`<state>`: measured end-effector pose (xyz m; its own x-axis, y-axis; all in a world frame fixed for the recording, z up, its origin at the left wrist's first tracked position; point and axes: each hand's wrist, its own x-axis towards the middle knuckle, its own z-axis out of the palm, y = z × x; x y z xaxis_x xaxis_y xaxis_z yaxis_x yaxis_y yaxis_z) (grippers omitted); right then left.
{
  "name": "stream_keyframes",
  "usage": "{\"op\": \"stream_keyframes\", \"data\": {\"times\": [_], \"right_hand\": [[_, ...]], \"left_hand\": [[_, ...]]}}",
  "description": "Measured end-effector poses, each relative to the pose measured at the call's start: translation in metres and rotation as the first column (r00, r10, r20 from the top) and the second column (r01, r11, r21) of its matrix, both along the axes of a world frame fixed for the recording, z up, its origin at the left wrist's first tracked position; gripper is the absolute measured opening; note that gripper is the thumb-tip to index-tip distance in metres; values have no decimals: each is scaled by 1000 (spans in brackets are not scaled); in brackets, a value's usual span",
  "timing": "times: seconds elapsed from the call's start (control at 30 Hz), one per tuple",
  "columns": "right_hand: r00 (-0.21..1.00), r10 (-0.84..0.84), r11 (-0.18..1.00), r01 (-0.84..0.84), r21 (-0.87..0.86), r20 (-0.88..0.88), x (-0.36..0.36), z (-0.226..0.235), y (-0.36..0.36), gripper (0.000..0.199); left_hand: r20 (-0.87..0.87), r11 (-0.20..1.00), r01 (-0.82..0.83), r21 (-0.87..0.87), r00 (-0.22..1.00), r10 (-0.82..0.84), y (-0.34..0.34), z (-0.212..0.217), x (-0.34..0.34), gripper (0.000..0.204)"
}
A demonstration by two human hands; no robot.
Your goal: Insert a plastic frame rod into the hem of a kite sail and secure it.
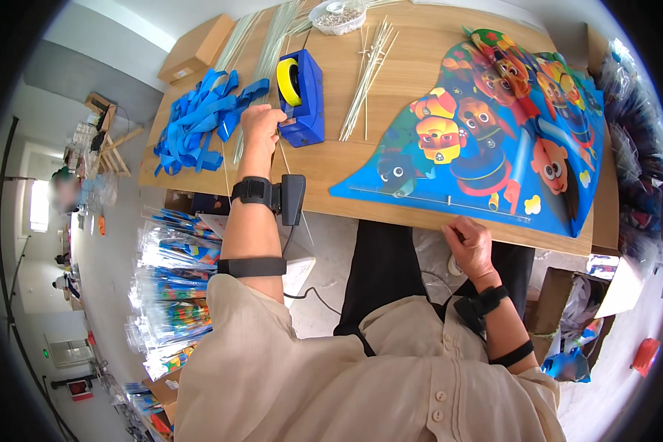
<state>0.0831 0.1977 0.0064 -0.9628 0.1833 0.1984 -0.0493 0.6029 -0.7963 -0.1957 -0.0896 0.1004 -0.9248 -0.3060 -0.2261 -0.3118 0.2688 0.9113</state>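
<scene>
My left hand (261,127) is closed at the front of a blue tape dispenser (311,110), its fingertips by the cutting edge below the yellow tape roll (288,82). A thin pale rod (307,227) runs from that hand past the table edge, partly hidden by the wrist strap's black box. My right hand (469,247) is curled closed just off the table's front edge; whatever its fingers hold is hidden. Beyond it lies a blue kite (449,169) printed with cartoon dogs, with a thin clear spar along its near edge.
Blue fabric strips (199,121) are heaped at the left. Loose thin rods (365,85) lie mid-table, near a bowl of small parts (337,16) and a cardboard box (196,48). Bagged packages (173,280) hang below left. An open carton (567,317) stands below right.
</scene>
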Motion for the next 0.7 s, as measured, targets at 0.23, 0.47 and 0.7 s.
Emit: {"op": "stream_keyframes", "data": {"times": [0.23, 0.47, 0.7], "right_hand": [[1000, 5, 1000, -5, 8, -15, -2, 2, 0, 9], [1000, -12, 1000, 12, 4, -17, -2, 3, -1, 8], [1000, -3, 1000, 2, -11, -22, -2, 2, -1, 9]], "left_hand": [[-18, 984, 10, 178, 1000, -7, -7, -9, -8, 50], [-252, 827, 121, 549, 967, 26, -22, -36, 23, 38], [-186, 714, 50, 698, 976, 114, -23, -59, 31, 21]]}}
